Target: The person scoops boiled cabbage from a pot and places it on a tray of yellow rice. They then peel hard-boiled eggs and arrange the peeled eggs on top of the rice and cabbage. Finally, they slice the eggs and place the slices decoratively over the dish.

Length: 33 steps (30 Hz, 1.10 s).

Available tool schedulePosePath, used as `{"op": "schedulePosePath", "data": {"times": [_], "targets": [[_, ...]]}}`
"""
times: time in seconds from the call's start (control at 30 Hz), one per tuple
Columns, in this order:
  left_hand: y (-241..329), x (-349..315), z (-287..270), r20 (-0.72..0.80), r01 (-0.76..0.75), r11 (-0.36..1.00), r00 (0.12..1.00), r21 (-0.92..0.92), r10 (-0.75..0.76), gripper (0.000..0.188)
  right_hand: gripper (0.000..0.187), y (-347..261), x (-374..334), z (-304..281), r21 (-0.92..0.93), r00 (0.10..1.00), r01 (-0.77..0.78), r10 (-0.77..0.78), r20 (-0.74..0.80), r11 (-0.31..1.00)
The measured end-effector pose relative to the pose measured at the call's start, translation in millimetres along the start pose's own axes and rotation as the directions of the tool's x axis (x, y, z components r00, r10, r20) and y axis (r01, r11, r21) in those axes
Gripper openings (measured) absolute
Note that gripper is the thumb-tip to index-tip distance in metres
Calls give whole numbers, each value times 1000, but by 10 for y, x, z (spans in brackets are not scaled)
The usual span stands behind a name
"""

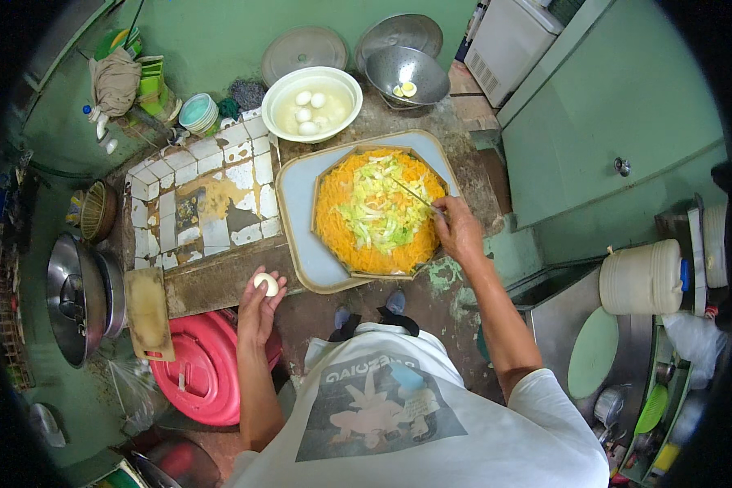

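Observation:
In my left hand [260,309], fingers curled round it, is a whole white egg [266,284], held off the counter's front edge. My right hand [457,228] grips a thin knife [411,192], its narrow blade pointing over the food at the far left. Below the blade lies an eight-sided platter of orange noodle-like strands [337,232], with chopped pale green cabbage [382,215] heaped in the middle. The platter rests on a light blue tray [301,248] with a tan rim. Behind it, a white basin [272,122] holds several white eggs [304,98] in cloudy water.
A metal colander [423,69] with cut egg pieces [408,89] stands at the back right. Left of the tray is a worn tiled sink [168,213]. A red lidded bin [211,382] and a cutting board [145,305] are at the near left. A green door [602,106] rises on the right.

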<state>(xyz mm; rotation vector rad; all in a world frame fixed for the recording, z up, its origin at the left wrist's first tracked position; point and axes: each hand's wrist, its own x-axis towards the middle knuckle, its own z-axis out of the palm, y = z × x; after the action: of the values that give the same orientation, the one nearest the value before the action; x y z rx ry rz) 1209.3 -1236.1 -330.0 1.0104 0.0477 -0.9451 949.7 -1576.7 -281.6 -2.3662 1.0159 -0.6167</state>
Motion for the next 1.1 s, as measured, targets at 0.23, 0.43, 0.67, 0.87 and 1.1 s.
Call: {"op": "schedulePosePath", "data": {"times": [0.23, 0.43, 0.67, 0.87, 1.1], "targets": [[48, 46, 62, 112, 33, 997, 993, 66, -40, 51, 23, -643, -544, 562, 184, 988, 5, -33, 149, 983], [111, -34, 3, 102, 34, 996, 994, 77, -42, 48, 21, -765, -853, 582, 198, 999, -34, 33, 7, 980], [143, -53, -57, 129, 53, 994, 990, 97, -66, 52, 24, -917, -917, 892, 233, 998, -56, 44, 54, 971], [196, -123, -228, 119, 58, 991, 990, 122, -72, 51, 23, -313, -963, 93, 41, 983, -177, 179, -32, 983], [128, -32, -140, 191, 55, 998, 980, 25, -59, 50, 29, -162, -1053, -22, -37, 980, -65, 71, 186, 997]]}}
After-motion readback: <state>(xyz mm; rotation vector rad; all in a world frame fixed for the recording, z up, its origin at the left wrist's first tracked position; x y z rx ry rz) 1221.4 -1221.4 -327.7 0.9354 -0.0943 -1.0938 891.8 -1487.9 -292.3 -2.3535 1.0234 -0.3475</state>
